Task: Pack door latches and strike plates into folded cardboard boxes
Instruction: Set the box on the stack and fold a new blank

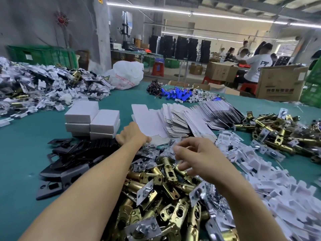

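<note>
**Both grips over the parts heap, boxes waiting behind**

At nine o'clock, black strike plates lie fanned on the green counter. Just beyond them, towards eleven o'clock, folded white boxes stand stacked and closed.

The left grip reaches forward, palm down, touching the near edge of the flat box blanks, which spread from twelve towards one o'clock. Its fingers are hidden behind the knuckles, so I cannot tell whether it grasps a blank or only rests on it.

At six o'clock sits a heap of brass door latches, with small clear bags at its far edge. The right grip hovers over them, fingers curled towards the thumb; whether it pinches anything cannot be made out.

White card pieces trail from three to five o'clock, and a second latch pile lies at two o'clock.
</note>
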`<state>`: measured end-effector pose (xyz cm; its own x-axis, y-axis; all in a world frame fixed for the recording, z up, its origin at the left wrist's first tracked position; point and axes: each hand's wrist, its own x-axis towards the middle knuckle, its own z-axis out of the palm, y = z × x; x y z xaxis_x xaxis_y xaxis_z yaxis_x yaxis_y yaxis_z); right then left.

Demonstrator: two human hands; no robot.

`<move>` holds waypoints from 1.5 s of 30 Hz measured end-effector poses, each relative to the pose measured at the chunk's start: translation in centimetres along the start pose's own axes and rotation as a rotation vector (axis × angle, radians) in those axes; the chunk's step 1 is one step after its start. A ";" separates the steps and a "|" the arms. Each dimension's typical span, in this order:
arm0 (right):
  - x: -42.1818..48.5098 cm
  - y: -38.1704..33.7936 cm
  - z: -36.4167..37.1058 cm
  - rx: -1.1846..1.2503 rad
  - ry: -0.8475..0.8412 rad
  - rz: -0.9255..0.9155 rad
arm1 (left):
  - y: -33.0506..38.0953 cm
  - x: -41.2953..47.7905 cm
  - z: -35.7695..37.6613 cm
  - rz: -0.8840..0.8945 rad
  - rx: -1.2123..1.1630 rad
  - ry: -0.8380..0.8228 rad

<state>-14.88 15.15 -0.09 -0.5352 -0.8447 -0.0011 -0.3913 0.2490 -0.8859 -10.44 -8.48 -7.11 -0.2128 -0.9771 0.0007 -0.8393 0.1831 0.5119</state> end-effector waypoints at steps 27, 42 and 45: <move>-0.7 -1.2 1.1 -0.048 0.046 -0.257 | 0.6 -14.5 -11.5 0.283 -0.995 -0.574; -1.3 -1.8 0.9 0.049 -0.015 -0.421 | -0.5 -13.0 -11.1 0.211 -1.241 -0.945; -1.5 -1.9 1.0 0.056 -0.029 -0.431 | -0.5 -13.1 -10.9 0.240 -1.314 -1.085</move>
<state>-12.57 15.42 1.11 -0.3102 -0.8788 0.3625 -0.5328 -0.1551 -0.8319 -1.76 3.06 2.03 -0.9417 -0.3277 -0.0762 0.0816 -0.4422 0.8932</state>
